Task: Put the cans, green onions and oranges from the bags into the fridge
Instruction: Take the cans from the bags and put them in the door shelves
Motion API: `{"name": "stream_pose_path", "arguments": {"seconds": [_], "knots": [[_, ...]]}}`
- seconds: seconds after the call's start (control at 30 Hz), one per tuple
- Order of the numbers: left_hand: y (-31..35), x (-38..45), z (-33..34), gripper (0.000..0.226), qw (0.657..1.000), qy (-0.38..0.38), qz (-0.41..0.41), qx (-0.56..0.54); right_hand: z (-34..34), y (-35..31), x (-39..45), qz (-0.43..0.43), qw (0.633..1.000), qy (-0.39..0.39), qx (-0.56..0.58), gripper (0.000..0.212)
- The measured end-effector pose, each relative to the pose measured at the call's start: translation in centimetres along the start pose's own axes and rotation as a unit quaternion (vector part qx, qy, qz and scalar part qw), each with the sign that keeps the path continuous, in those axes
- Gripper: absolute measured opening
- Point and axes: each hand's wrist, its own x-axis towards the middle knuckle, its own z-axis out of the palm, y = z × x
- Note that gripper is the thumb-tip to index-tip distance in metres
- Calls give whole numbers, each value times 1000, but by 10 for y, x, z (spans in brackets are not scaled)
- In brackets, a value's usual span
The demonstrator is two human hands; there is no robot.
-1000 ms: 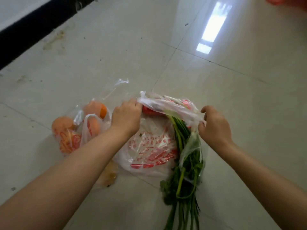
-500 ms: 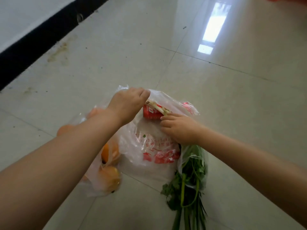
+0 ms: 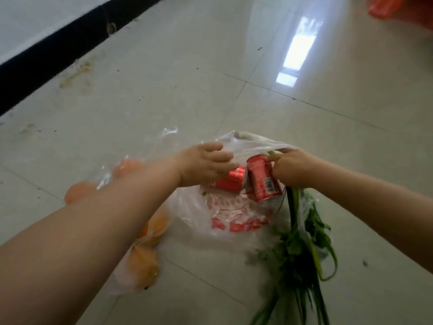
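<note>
Floor of pale glossy tiles, dark baseboard running along the far left. Printed plastic bag, white with red lettering, lies on the tiles at centre, mouth facing away from the camera. Left hand reaches into the bag mouth from the left, fingers curled against the thin plastic edge; whether that grip is actually pinching the film cannot be told through the blur. A red can lies on its side just under that hand, inside the bag. Right hand is clenched around the upper end of a second red can, tilted, barcode side toward the camera, lifted partly out of the bag mouth; pale stalk ends show at the same fingers, touching them. Green onions trail from under the right hand toward the near right, leaves spread on the floor, partly wrapped in a clear bag. Oranges sit to the left of the printed bag in a separate clear bag, partly hidden behind the left forearm; some farther, some nearer. Orange-red plastic at the far right corner, cut off by the frame edge.
</note>
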Motion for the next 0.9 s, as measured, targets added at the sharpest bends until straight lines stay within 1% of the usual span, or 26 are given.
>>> {"name": "stream_pose_path", "arguments": {"seconds": [0.03, 0.07, 0.1, 0.13, 0.17, 0.27, 0.33, 0.4, 0.43, 0.47, 0.53, 0.6, 0.7, 0.73, 0.8, 0.9], "knots": [[1, 10, -2, 16, 997, -72, 26, -30, 3, 5, 1, 22, 999, 3, -43, 37], [3, 20, -9, 11, 985, -161, 26, -53, 5, 4, -2, 21, 999, -4, -39, 37], [6, 25, -7, 20, 956, -283, 7, -75, 7, 2, 1, 20, 999, 20, -29, 36], [7, 28, -6, 26, 921, -381, -41, -73, 4, -2, -1, 43, 999, 22, -12, 34], [7, 29, -8, 28, 902, -419, -81, -58, 4, -7, 3, 67, 997, 30, 17, 31], [5, 30, -5, 27, 876, -444, -181, -52, 4, -17, 11, 123, 982, 95, 111, 32], [6, 30, -3, 26, 853, -458, -239, -71, 4, -27, 19, 146, 975, 113, 121, 37], [9, 28, 4, 25, 833, -474, -273, -80, 11, -33, 30, 167, 972, 102, 129, 41], [10, 26, 8, 26, 829, -470, -291, -89, 14, -33, 37, 176, 970, 96, 139, 41], [11, 23, 10, 31, 822, -457, -324, -105, 15, -32, 41, 180, 966, 95, 162, 39], [12, 17, 17, 46, 795, -448, -380, -152, 13, -28, 46, 167, 962, 75, 205, 36], [15, 12, 20, 55, 778, -452, -395, -186, 8, -25, 48, 148, 958, 59, 236, 38], [21, 6, 24, 71, 760, -414, -435, -247, 4, -25, 42, 151, 954, 49, 255, 47], [22, 5, 25, 76, 757, -406, -440, -263, 5, -27, 40, 153, 954, 56, 252, 49], [23, 5, 26, 81, 759, -406, -431, -269, 5, -30, 33, 147, 956, 83, 241, 51], [26, 4, 25, 89, 770, -425, -404, -252, 1, -35, 14, 132, 959, 109, 227, 46]]}}
